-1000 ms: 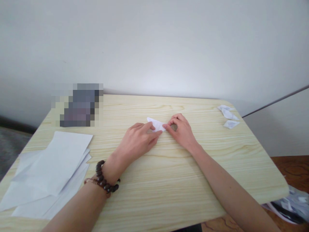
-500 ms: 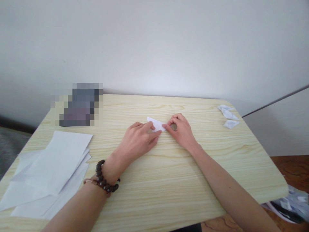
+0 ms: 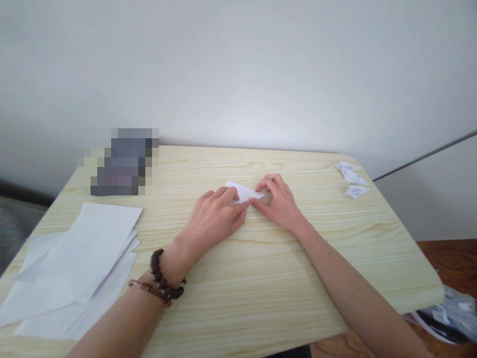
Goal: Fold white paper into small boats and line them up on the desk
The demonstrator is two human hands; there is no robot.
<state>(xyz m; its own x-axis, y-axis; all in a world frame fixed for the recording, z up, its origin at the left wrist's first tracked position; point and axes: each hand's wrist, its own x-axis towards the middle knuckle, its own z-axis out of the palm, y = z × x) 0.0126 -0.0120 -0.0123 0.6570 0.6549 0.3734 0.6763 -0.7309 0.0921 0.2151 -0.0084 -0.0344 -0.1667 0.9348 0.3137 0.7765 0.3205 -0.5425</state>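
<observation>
A small piece of folded white paper (image 3: 245, 192), pointed at both ends, lies on the table between my hands. My left hand (image 3: 218, 213) is closed on its left part, with thumb and fingertips pressed on the near edge and the top. At the right end, my right hand (image 3: 280, 203) has its thumb at the near edge and its curled index finger at the far side, so the narrow tip shows between them. A dark bead bracelet (image 3: 158, 276) and a thin copper-coloured bangle (image 3: 139, 284) are on my left wrist.
A stack of white paper sheets (image 3: 89, 248) is spread at the left of the pale wooden table (image 3: 253, 278). Several folded paper pieces (image 3: 354, 176) lie at the far right. A blurred dark object (image 3: 122, 164) sits at the back left, near the wall (image 3: 253, 74).
My right thumb and index finger have spread apart around the paper's right tip, which now shows more. My left hand has stayed almost still on the paper.
</observation>
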